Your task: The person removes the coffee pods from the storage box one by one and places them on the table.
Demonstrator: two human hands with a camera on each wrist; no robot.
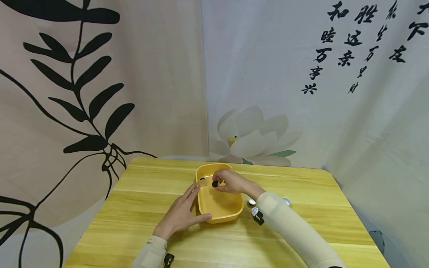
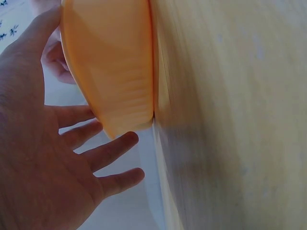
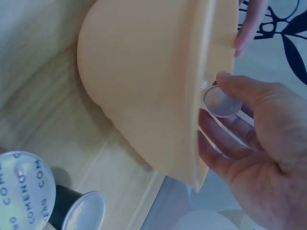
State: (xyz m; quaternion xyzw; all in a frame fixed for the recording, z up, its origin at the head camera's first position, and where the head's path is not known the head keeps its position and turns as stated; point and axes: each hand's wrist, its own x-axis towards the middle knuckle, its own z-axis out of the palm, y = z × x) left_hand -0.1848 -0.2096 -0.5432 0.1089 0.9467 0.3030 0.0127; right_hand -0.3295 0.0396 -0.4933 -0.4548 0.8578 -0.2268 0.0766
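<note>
A yellow plastic basin [image 1: 219,208] stands on the wooden table. My right hand [image 1: 231,181] reaches over it and pinches a small dark capsule [image 1: 215,184] with a round pale lid, like a coffee capsule. In the right wrist view that held capsule [image 3: 223,101] shows its round face, between thumb and fingers at the basin's rim. Another small round capsule [image 1: 202,182] lies inside the basin by its left wall. My left hand [image 1: 179,216] rests at the basin's left side, fingers straight and spread against the rim, thumb at the near-left edge.
Right of the basin, several capsules sit on the table, among them one with a silver lid [image 1: 286,201] and one with a printed lid [image 3: 24,191]. My right forearm [image 1: 288,223] passes over that area. Hanging cloth [image 1: 268,82] rises behind the table's far edge.
</note>
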